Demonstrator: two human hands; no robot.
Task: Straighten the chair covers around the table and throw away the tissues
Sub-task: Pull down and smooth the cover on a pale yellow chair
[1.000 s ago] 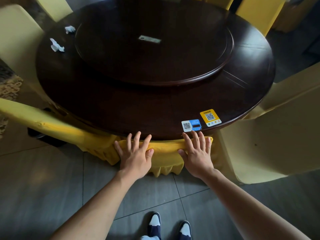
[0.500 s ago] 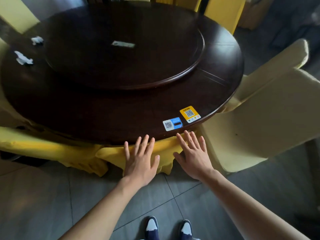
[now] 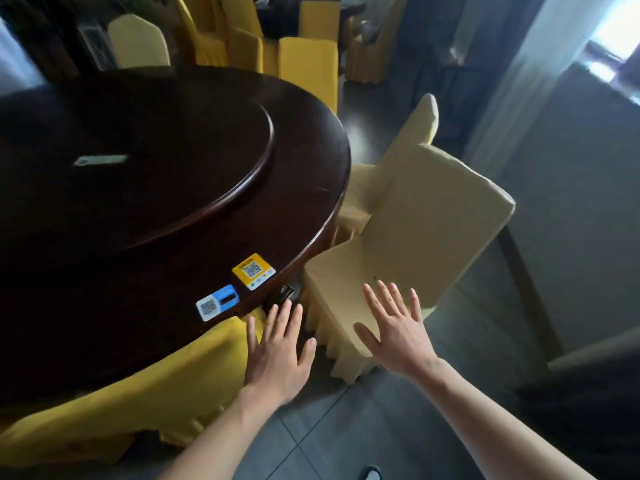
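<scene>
Now both hands are spread flat and grip nothing, the left hand [image 3: 277,351] by the yellow chair cover [image 3: 138,396], the right hand [image 3: 394,329] over the cream chair cover [image 3: 415,233], whose loose cloth might bunch if pushed carelessly.

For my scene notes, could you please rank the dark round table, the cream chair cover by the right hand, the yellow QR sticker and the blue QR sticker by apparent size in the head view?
1. Dark round table
2. Cream chair cover
3. Yellow QR sticker and blue QR sticker: alike, unranked.
</scene>
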